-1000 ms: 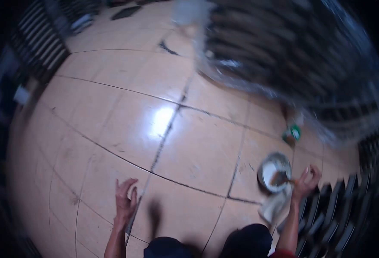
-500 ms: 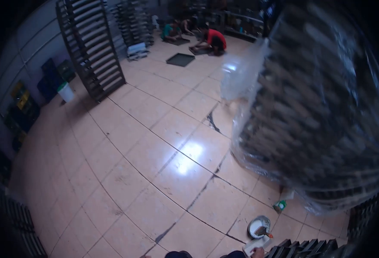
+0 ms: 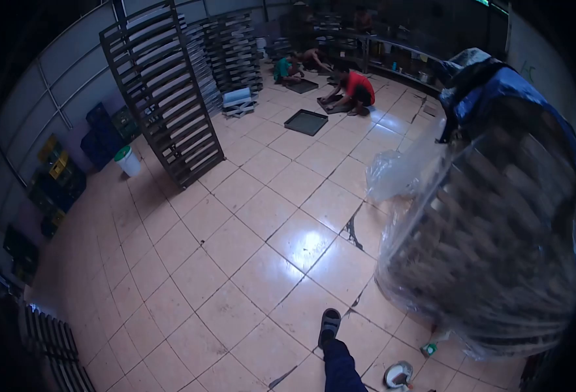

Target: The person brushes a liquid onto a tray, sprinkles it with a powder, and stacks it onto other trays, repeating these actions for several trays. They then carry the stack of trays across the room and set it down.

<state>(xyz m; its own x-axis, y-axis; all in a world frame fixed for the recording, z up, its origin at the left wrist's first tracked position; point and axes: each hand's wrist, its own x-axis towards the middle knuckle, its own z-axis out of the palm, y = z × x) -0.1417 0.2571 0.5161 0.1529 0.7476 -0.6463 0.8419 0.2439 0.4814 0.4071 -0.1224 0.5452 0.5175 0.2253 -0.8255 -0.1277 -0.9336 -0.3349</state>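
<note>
Neither of my hands shows in the head view at this moment. My own leg, in a dark trouser (image 3: 341, 366) and a sandal (image 3: 329, 320), stretches forward over the tiles. Right of it on the floor stands a round bowl (image 3: 390, 377) holding something white, with a brush (image 3: 401, 379) in it. A small green and white packet (image 3: 428, 349) lies just beyond the bowl. Nearby on the right rises a tall stack wrapped in clear plastic (image 3: 392, 261), its contents dark and blurred.
A tall slatted rack (image 3: 170, 98) stands at the left, with a white bucket (image 3: 128, 162) beside it. Crates (image 3: 53, 163) line the left wall. Farther back, a person in red (image 3: 360, 89) and others crouch near flat trays (image 3: 305, 122).
The view has tilted up and shifted. A hand and a pale block beside the bowl have left the bottom edge. My leg has stepped forward into view.
</note>
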